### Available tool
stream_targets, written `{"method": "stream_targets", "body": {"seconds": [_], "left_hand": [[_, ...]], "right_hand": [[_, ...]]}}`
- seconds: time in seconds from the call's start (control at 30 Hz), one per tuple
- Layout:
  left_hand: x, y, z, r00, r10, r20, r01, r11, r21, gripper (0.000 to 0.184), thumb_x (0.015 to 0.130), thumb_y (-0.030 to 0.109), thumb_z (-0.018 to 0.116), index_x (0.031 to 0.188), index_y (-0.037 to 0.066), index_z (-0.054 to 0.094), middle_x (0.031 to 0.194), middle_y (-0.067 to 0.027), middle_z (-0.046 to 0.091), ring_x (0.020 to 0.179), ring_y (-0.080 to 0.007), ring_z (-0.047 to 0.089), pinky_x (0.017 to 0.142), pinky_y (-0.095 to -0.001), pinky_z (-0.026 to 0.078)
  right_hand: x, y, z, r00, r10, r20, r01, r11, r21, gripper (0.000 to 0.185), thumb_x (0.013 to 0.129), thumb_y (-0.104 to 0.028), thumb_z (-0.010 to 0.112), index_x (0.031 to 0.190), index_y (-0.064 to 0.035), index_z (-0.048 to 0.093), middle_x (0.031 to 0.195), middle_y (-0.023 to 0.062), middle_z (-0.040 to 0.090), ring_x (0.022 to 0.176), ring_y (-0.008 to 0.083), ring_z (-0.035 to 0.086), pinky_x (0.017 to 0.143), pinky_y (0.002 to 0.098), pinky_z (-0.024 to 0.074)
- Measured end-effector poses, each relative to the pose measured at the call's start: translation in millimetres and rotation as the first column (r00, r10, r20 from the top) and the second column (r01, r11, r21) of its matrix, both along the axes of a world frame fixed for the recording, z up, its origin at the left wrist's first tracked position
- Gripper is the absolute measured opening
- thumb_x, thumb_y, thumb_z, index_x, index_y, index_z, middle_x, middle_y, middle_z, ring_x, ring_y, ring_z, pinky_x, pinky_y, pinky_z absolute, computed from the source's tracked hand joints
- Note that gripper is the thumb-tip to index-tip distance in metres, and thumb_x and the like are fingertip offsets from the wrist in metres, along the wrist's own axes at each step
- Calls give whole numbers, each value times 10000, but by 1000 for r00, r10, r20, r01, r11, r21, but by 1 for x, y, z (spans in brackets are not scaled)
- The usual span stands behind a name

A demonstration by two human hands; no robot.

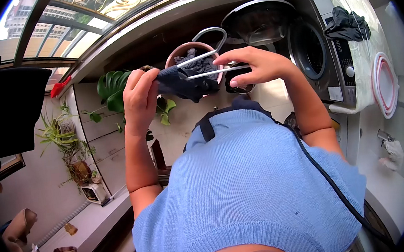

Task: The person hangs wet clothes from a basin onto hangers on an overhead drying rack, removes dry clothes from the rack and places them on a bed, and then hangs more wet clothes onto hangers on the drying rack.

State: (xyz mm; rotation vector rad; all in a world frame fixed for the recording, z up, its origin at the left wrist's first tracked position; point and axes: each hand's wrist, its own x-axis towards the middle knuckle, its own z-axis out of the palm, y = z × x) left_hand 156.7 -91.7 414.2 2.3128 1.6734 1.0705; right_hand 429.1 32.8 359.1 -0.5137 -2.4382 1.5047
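My left hand (140, 100) is closed on a dark navy garment (178, 85) that hangs down beside it. A pale wire clothes hanger (202, 57) runs out of the garment, with one end inside the cloth and its hook pointing away from me. My right hand (257, 66) has its thumb and fingers around the hanger's other end. Beneath the hanger, a pink bucket (171, 57) holds crumpled dark laundry (198, 64). What the garment is cannot be made out.
On the right stands a front-loading washing machine (335, 72), its round door (260, 21) swung open. A dark cloth (346, 24) and a folded basin (385, 85) are on its top. Leafy plants (112, 92) stand to the left. Dark clothing (13, 110) hangs at far left.
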Motion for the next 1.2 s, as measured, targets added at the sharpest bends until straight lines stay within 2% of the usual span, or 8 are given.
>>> {"method": "stream_targets", "body": {"seconds": [0.23,0.4,0.5,0.77,0.9,1.03,1.07,1.2], "left_hand": [[-10,-19,-5,979,134,157,-145,987,66,156,816,-51,539,957,9,570,736,-78,512,610,-194,492,560,-281,401],[4,-27,0,983,136,122,-148,985,91,139,817,-40,546,942,12,575,722,-78,512,598,-190,487,543,-279,392],[18,-36,2,987,107,118,-117,990,80,130,814,-36,553,932,11,578,707,-79,504,589,-193,478,532,-280,387],[7,-71,-8,939,225,259,-247,967,55,90,886,23,517,951,-17,565,771,-51,533,666,-123,466,600,-222,376],[-1,-90,-20,927,276,253,-278,960,-27,119,902,26,495,984,-30,560,815,-35,542,696,-94,458,622,-201,364],[-6,-96,-24,914,335,228,-342,940,-11,89,884,12,515,952,-22,560,753,-48,519,642,-121,448,577,-226,359],[-10,-99,-25,908,353,227,-360,933,-13,88,884,11,516,952,-22,561,754,-46,518,641,-117,445,575,-225,357],[-22,-109,-23,897,400,188,-394,917,-69,97,869,-12,522,953,-20,569,744,-59,509,639,-146,454,575,-250,368]], "right_hand": [[80,27,-85,709,-692,-136,476,612,-632,303,893,-231,510,1090,-29,622,1032,102,655,992,193,610,873,313,453],[-1,-35,-82,857,-399,-326,99,749,-655,200,854,-115,551,970,0,666,985,102,661,961,168,616,892,298,473],[-56,-66,-78,868,-236,-438,-171,686,-707,355,838,-84,613,1184,-29,558,1078,49,603,987,110,556,866,259,460],[-68,-85,-132,980,150,133,-161,984,75,700,742,-363,615,1352,-78,425,1337,190,424,1247,327,344,1063,428,206],[-61,-87,-149,967,253,-40,-248,964,93,514,724,-247,641,1198,-79,536,1281,120,465,1217,304,346,1055,471,168],[-55,-91,-136,971,210,-115,-237,912,-335,242,738,-109,608,958,-11,592,879,108,624,816,246,577,776,346,445],[-55,-92,-151,953,123,-277,-200,943,-267,191,737,-79,599,906,10,591,742,140,609,656,249,582,617,309,464],[-32,-70,-166,970,232,76,-227,971,-70,270,690,-166,605,898,7,618,765,177,610,726,293,592,673,359,466]]}}
